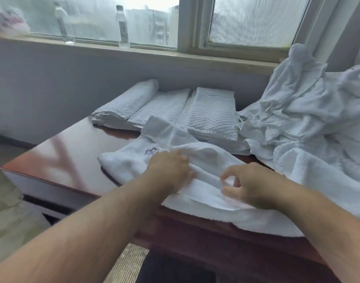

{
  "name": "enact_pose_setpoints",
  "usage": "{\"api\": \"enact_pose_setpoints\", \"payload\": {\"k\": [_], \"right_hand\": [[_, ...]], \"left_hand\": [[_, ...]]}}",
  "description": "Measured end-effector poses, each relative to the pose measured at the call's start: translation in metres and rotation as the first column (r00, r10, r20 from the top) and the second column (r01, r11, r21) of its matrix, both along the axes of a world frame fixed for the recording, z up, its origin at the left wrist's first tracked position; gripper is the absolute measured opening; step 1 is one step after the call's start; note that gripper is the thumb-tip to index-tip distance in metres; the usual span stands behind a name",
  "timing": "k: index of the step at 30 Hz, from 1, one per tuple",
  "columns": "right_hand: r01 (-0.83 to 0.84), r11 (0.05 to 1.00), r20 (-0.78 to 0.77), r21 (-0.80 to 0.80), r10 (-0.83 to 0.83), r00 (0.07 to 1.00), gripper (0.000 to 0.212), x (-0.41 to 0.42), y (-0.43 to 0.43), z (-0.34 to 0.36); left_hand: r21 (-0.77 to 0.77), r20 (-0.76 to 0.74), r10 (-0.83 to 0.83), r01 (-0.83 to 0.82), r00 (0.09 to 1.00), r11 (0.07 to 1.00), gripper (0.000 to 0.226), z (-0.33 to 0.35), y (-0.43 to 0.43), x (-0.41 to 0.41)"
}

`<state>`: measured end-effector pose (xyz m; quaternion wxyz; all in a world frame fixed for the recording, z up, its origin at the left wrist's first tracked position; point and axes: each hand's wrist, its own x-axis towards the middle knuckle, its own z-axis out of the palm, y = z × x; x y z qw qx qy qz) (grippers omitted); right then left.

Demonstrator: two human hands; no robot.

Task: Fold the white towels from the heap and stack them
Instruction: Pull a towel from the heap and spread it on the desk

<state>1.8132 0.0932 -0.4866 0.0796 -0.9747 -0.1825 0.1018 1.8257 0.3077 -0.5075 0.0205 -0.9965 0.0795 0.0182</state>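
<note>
A white towel with a small purple embroidered mark lies partly folded across the front of the dark wooden table. My left hand rests palm down on its middle, fingers pressing a fold. My right hand hovers on the towel's near right part, thumb and forefinger curled apart with nothing between them. Folded quilted white towels lie side by side at the back of the table. The crumpled heap of white towels rises on the right against the wall.
Two clear plastic bottles stand on the window sill behind the table. A pale bag sits at the sill's far left. The table's left front corner juts out over the floor, and the towel's near edge hangs past the front edge.
</note>
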Motion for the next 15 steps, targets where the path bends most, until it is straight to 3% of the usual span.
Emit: {"api": "enact_pose_setpoints", "payload": {"k": [2, 6, 9, 11, 15], "right_hand": [[-0.054, 0.994, 0.034, 0.097, 0.051, 0.998, 0.020, -0.003, 0.008, -0.007], [-0.078, 0.987, 0.000, 0.138, 0.078, 0.997, 0.019, -0.008, 0.020, -0.015], [-0.047, 0.997, 0.070, 0.069, 0.043, 0.997, 0.021, -0.007, 0.023, -0.015], [0.042, 0.999, 0.148, -0.024, -0.038, 0.988, 0.023, -0.005, 0.016, -0.015], [0.185, 0.957, 0.100, -0.222, -0.166, 0.981, 0.026, -0.003, -0.013, -0.014]], "left_hand": [[0.081, -0.072, 0.126, -0.120, 0.989, 0.989, 0.054, -0.005, 0.006, -0.003], [0.194, -0.050, 0.201, -0.188, 0.978, 0.963, 0.036, 0.011, 0.018, -0.003], [-0.034, 0.114, -0.001, 0.005, 0.993, 0.999, 0.033, 0.008, 0.017, 0.007], [-0.209, 0.056, -0.112, 0.121, 0.992, 0.970, 0.035, -0.004, 0.010, 0.012], [-0.145, -0.015, -0.001, -0.001, 1.000, 0.989, 0.053, -0.034, -0.009, 0.012]]}}
